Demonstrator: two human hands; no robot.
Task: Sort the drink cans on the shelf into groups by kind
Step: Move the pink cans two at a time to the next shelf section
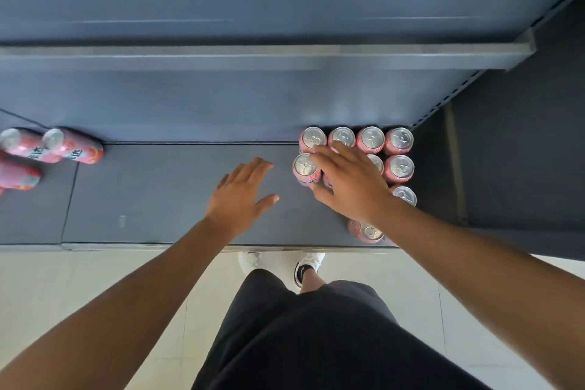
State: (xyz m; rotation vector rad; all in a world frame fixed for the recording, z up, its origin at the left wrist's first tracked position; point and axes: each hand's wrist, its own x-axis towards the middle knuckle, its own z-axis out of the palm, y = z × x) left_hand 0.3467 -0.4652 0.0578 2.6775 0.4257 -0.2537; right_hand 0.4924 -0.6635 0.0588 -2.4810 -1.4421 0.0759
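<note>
Several pink drink cans with silver tops [400,140] stand upright in tight rows at the right end of the dark grey shelf [177,193]. My right hand [348,182] lies spread over the group's middle, fingers reaching the tops of the left-hand cans [305,165], and hides at least one can beneath the palm. It does not visibly grip any can. My left hand [242,193] hovers open and flat over bare shelf just left of the group, holding nothing. A second cluster of pink cans [71,146] stands at the far left, cut by the frame edge.
An upper shelf edge [253,55] juts out above the cans. A perforated upright [449,98] closes the shelf's right end. One can [368,231] stands near the front lip by my right wrist. My legs and white shoes stand on pale floor tiles [79,288].
</note>
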